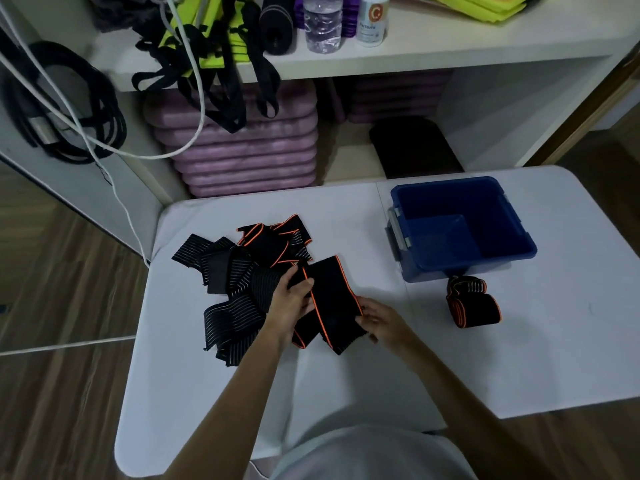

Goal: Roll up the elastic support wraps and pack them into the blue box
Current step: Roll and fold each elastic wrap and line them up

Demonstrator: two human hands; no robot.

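On the left of the white table point(214, 393) lies a loose heap of wraps point(239, 282), black with pale stripes nearer, orange-edged ones at the far side, none of them rolled. Just right of the heap the person's left hand point(290, 303) pinches the orange-edged wrap point(330, 303) at its far part, thumb and fingers curled onto the cloth. The right hand point(379, 322) has its fingers bent round the near end of the same wrap, as if about to begin the roll. Further right, one rolled wrap point(473, 303) sits on the table just in front of the blue box point(460, 261), not inside it. The box, at the far right, looks empty as far as I can see into it. So I'd judge the job barely begun: one roll made, nothing packed, the heap left.
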